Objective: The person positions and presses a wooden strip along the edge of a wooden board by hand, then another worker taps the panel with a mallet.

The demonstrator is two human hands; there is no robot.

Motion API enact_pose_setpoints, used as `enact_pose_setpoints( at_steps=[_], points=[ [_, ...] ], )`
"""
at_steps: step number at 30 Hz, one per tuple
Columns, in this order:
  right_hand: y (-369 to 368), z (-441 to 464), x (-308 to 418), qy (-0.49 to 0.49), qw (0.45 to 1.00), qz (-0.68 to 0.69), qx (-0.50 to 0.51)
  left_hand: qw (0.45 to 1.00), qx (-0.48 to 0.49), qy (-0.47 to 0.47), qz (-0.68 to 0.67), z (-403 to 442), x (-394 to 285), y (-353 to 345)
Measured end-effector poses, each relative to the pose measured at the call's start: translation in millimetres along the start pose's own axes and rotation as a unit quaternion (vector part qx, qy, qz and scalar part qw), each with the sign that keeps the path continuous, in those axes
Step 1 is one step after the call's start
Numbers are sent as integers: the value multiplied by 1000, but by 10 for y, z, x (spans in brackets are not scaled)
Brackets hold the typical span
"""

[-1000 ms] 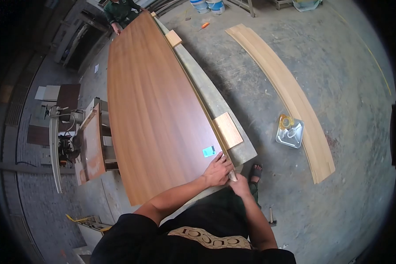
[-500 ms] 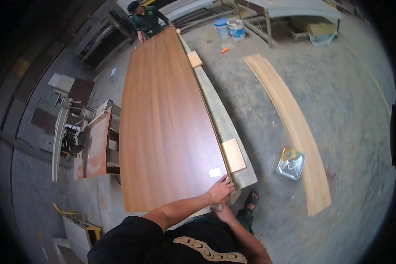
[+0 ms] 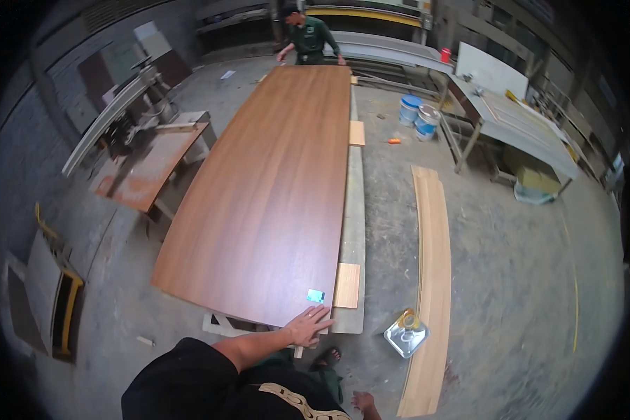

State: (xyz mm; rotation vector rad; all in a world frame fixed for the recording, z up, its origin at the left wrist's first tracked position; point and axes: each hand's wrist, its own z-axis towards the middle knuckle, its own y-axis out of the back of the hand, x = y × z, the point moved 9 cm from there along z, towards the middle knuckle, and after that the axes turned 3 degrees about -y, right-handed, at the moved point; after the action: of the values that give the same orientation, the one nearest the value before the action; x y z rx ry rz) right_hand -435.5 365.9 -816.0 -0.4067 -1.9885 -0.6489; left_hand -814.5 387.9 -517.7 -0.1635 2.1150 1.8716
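A long brown wood-grain panel (image 3: 273, 189) lies flat on a support in front of me. My left hand (image 3: 308, 326) rests on its near right corner, fingers spread and extended over the surface. Just beyond those fingers is a small shiny sticker (image 3: 316, 296) on the panel. A pale wood block (image 3: 347, 285) juts out from under the panel's right side, close to that hand. My right hand (image 3: 362, 401) hangs low beside my body, away from the panel, with its fingers loosely apart and nothing visible in them.
At the panel's far end stands a co-worker (image 3: 311, 42) in dark green. Long pale boards (image 3: 432, 280) lie on the floor at right, a metal can (image 3: 407, 334) beside them. A saw table (image 3: 150, 164) stands left; buckets (image 3: 425, 122) and a workbench (image 3: 500, 115) are back right.
My right hand has left the panel's near corner and dropped down to the right. My left hand stays at the corner, now flatter. The view has tilted up and turned.
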Motion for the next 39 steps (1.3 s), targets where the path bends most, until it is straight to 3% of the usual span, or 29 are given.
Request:
enact_pose_setpoints(
  at_steps=[1, 2, 3, 5, 6, 7, 8, 10, 12, 14, 16, 19, 20, 22, 25, 27, 30, 32, 33, 35, 38, 39],
  points=[
    [-35, -146, -50, -206, 957, 173, 108, 999, -15, 35, -8, -74, 29, -34],
    [-211, -383, -113, -400, 831, 328, 205, 999, -21, 48, -7, -163, 15, -95],
    [-196, -308, -68, -400, 833, 317, 215, 995, -47, 90, -26, -272, 44, -125],
    [-77, -307, -418, -495, 829, 229, 126, 986, -74, 141, -46, -508, 115, -133],
    [-134, -197, -507, -498, 829, 219, 132, 980, -84, 176, -46, -655, 142, -140],
    [-180, 167, -513, -332, 922, 44, 195, 972, -94, 209, -48, -823, 130, -158],
    [-229, 327, -362, -141, 950, -132, 246, 970, -99, 216, -54, -977, 75, -182],
    [-273, 598, -40, -226, 950, -73, 200, 961, -103, 254, -42, -1269, 106, -188],
    [-468, 859, 482, -128, 962, -83, 225, 954, -107, 279, -26, -1559, 142, -233],
    [-575, 848, 928, -256, 954, 48, 145, 940, -137, 312, -33, -1883, 217, -369],
    [-799, 854, 1461, -231, 960, 39, 155, 907, -174, 376, -73, -2318, 345, -540],
    [-1086, 800, 1762, -218, 963, -8, 156, 831, -203, 473, -208, -3089, 487, -829],
    [-1193, 759, 1837, -213, 963, -34, 159, 807, -154, 512, -252, -3363, 633, -1350],
    [-1382, 542, 1895, -214, 963, -59, 154, 769, -97, 527, -349, -3914, 600, -1717],
    [-1687, 258, 1625, -210, 954, -95, 191, 762, -178, 511, -356, -4873, 407, -2127],
    [-1851, -139, 1589, -231, 947, -110, 197, 695, -186, 555, -418, -5648, 18, -2092],
    [-2298, -509, 1798, -265, 929, -150, 213, 637, -231, 623, -390, -6726, -468, -2440],
    [-2543, -672, 1856, -267, 924, -152, 227, 563, -249, 705, -351, -7376, -769, -2747],
    [-2684, -664, 1915, -269, 922, -161, 228, 540, -249, 711, -375, -7578, -901, -2930],
    [-2916, -564, 1923, -176, 904, -289, 261, 507, -244, 718, -410, -7928, -1231, -3313],
    [-3400, -533, 2302, -164, 889, -287, 317, 368, -289, 765, -442, -8274, -1598, -3859],
    [-3544, -482, 2413, -175, 894, -265, 315, 361, -286, 767, -446, -8309, -1639, -3886]
  ],
)
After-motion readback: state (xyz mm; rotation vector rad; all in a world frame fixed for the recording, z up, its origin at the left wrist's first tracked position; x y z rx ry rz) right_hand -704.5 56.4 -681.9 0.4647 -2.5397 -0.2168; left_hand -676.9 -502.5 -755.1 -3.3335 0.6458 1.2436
